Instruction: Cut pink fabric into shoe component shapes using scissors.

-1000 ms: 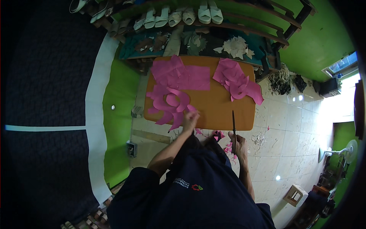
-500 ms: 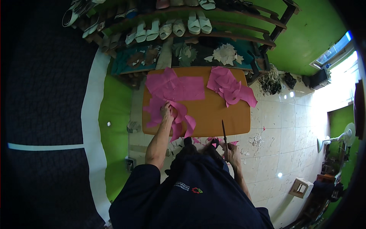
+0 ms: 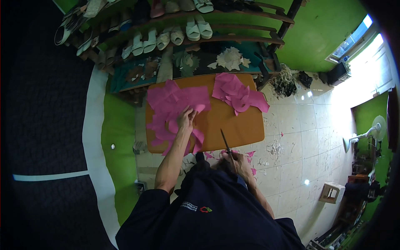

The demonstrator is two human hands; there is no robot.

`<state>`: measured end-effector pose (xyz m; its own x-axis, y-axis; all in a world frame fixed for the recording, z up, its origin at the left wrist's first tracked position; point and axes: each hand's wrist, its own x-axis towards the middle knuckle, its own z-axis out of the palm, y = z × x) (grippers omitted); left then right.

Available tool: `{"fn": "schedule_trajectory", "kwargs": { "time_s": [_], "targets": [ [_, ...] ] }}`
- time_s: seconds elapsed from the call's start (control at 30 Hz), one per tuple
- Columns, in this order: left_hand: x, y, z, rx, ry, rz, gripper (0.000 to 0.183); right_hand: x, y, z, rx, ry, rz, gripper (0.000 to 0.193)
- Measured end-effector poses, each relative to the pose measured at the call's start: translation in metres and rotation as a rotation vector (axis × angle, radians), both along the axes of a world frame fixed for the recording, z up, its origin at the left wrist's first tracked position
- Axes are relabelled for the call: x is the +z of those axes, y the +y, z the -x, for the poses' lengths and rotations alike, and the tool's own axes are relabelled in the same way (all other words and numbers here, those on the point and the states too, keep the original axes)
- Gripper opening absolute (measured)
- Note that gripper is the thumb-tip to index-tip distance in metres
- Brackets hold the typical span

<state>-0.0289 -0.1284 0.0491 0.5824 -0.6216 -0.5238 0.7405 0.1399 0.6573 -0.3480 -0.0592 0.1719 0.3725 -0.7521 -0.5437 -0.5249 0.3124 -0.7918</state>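
Observation:
My left hand reaches over the left part of an orange-brown table. Its fingers are bent together at a small, curved pink piece, brighter than the sheets beneath. Around this hand lie pink sheets and cut scraps, with a curling pink strip by the wrist. Close to my lap, just off the table's front edge, my right hand is wrapped round a tool with a long, dark pointed blade. That blade points forward over the table edge; the grip is mostly hidden.
More pink pieces are heaped at the table's far right. Behind stands a rack with sandals above cut scraps. Scraps litter the tiled floor. To the right are a white stool and a fan.
My left hand has moved right across the pink sheets and now has a small curved piece at its fingers. The blade in my right hand has tilted leftward. The whole view has shifted.

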Motion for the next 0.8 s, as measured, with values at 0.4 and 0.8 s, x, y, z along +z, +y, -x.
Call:
{"fn": "schedule_trajectory", "kwargs": {
  "time_s": [0.4, 0.8],
  "targets": [
    [0.135, -0.018, 0.104, -0.314, -0.164, 0.172, 0.041, 0.005, -0.036, -0.026, 0.029, -0.317, 0.12, 0.063],
    [0.141, -0.017, 0.104, -0.326, -0.438, 0.136, 0.041, 0.016, -0.071, -0.031, -0.028, -0.173, 0.105, 0.064]
  ]
}}
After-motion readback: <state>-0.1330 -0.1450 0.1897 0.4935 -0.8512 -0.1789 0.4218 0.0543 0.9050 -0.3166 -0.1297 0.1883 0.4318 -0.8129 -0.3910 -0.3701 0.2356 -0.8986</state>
